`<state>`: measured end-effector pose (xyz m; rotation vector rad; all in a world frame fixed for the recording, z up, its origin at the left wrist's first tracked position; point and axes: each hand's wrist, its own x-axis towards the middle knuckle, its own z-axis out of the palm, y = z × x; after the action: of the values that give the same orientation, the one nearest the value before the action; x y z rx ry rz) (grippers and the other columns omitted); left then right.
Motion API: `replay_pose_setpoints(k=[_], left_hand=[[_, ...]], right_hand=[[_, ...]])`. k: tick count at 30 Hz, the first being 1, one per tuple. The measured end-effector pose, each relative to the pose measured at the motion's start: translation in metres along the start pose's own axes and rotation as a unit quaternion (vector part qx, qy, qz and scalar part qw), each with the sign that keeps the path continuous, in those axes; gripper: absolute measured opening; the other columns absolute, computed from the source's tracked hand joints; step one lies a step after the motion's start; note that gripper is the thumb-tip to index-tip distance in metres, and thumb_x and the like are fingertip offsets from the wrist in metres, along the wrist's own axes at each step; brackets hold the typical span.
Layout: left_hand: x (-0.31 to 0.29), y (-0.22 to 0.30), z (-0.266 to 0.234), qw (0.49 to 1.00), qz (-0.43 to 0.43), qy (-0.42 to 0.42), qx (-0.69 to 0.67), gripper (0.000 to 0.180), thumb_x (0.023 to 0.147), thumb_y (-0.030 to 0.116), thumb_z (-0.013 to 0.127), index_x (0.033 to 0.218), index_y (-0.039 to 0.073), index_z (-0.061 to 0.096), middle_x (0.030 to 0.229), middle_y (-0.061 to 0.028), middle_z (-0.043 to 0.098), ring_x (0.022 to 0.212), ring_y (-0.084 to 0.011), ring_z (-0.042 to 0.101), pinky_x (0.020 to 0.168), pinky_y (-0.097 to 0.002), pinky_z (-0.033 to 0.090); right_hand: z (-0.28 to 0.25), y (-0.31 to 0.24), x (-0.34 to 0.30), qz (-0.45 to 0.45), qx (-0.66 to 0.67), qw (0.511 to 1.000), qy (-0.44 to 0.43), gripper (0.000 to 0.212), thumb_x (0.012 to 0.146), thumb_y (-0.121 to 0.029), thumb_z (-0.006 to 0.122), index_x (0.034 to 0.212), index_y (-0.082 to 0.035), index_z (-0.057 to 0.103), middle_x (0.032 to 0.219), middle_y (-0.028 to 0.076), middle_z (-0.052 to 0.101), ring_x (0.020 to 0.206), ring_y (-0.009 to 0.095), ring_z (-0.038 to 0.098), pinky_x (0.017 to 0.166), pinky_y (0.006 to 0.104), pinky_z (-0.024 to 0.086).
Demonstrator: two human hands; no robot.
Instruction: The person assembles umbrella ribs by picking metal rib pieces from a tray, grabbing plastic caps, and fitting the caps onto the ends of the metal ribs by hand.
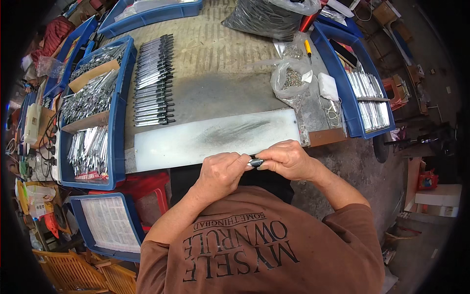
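Note:
Close to my body, just off the near edge of the white board (215, 139), my two hands meet over a small black cylindrical part with a silvery end (255, 162). My left hand (221, 170) pinches one end of it, and my right hand (290, 159) grips the other between thumb and fingers. Much of the part is covered by my fingers. Beyond the board, on the left, lies a long row of slim silver rods with black ends (152, 81), laid side by side. Dark smudges mark the board's middle.
A blue bin (126, 108) of metal parts stands left; another blue bin (348, 105) holds silver strips on the right. Near it are a plastic bag of small parts (293, 78) and a yellow-handled screwdriver (308, 48). A black bag (264, 22) sits at the back.

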<state>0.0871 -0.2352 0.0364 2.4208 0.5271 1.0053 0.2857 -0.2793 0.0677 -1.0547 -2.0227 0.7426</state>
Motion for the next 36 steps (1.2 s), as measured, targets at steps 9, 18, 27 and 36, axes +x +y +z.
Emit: replay_pose_setpoints(k=[9, 18, 27, 36], left_hand=[[-0.004, 0.001, 0.003, 1.0, -0.008, 0.024, -0.017, 0.019, 0.069, 0.002, 0.065, 0.086, 0.001, 0.057, 0.059, -0.0077, 0.051, 0.048, -0.0227, 0.051, 0.043, -0.032, 0.04], [0.003, -0.002, -0.012, 0.997, -0.025, -0.054, -0.054, 0.014, 0.072, 0.007, 0.066, 0.082, 0.004, 0.057, 0.061, -0.0066, 0.053, 0.051, -0.0228, 0.054, 0.045, -0.0318, 0.042], [0.004, -0.005, -0.017, 0.995, -0.051, -0.051, -0.071, 0.013, 0.073, 0.008, 0.066, 0.083, 0.004, 0.059, 0.062, -0.0073, 0.055, 0.053, -0.024, 0.056, 0.046, -0.0319, 0.043], [0.001, 0.003, -0.012, 0.998, -0.045, -0.018, -0.031, 0.014, 0.072, 0.008, 0.067, 0.082, 0.004, 0.058, 0.059, -0.0061, 0.05, 0.05, -0.0226, 0.053, 0.044, -0.0328, 0.041]], right_hand=[[0.007, -0.013, -0.004, -0.027, -0.131, 0.991, 0.031, 0.018, 0.071, -0.008, 0.068, 0.083, 0.001, 0.058, 0.065, 0.012, 0.059, 0.06, 0.027, 0.06, 0.054, 0.0337, 0.048], [0.005, -0.008, -0.006, 0.091, 0.021, 0.996, 0.005, 0.014, 0.076, -0.01, 0.067, 0.086, -0.001, 0.063, 0.069, 0.011, 0.063, 0.062, 0.025, 0.063, 0.055, 0.0305, 0.048], [0.007, -0.009, -0.001, 0.102, 0.035, 0.994, 0.027, 0.015, 0.075, -0.01, 0.068, 0.088, -0.002, 0.064, 0.068, 0.009, 0.063, 0.06, 0.021, 0.062, 0.054, 0.0294, 0.048], [0.019, -0.012, -0.008, 0.027, -0.054, 0.994, 0.09, 0.016, 0.074, -0.009, 0.068, 0.087, -0.002, 0.062, 0.066, 0.009, 0.061, 0.058, 0.023, 0.06, 0.054, 0.0313, 0.047]])
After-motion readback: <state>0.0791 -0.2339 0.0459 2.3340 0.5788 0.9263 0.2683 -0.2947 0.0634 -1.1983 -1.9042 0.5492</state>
